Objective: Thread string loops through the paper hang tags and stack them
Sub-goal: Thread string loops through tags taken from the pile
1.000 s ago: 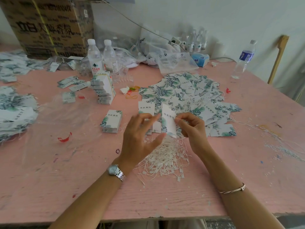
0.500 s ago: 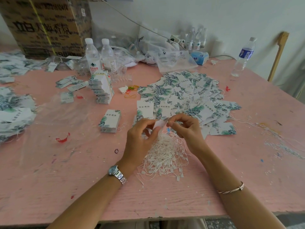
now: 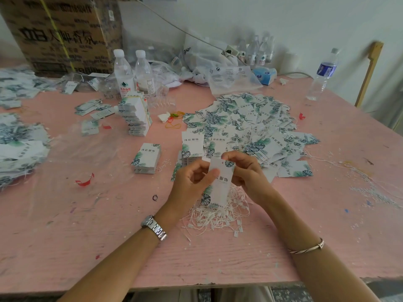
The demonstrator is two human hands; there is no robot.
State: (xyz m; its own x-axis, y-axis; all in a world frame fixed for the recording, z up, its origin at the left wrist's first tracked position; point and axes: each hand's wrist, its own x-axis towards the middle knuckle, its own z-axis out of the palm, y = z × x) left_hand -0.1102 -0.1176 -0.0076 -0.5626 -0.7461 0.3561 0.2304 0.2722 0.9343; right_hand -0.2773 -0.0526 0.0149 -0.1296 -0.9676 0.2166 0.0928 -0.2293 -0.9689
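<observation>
Threading step, by the look of it. Holding one hang tag (image 3: 222, 182) upright over the heap of string loops (image 3: 218, 212), at the front middle of the pink tabletop (image 3: 87, 236): left hand (image 3: 192, 182) with thumb pressed on the tag's face and fingers curled behind its left edge; right hand (image 3: 248, 173) with fingers bunched and pinching the top right corner, close to the small hole. Unclear whether also gripping a loop there or not. Next, probably: feeding a loop through that hole, pulling it through, then laying the tag on a pile, which calls for a fine pinch and a steady tag. Around, from the left: loose heaps of tags (image 3: 17, 149) at the far edge, a cardboard box (image 3: 61, 33) at the back, a red scrap (image 3: 85, 182), two water bottles (image 3: 123, 73) behind a tall leaning stack (image 3: 136, 116), a short neat stack (image 3: 147, 159) just left of the hands. Beyond the hands, a wide spread of tags (image 3: 250, 118), some with strings showing; further right, a lone bottle (image 3: 322, 77). Nothing between hands and loops; tangled strings below likely to snag when drawing one out.
</observation>
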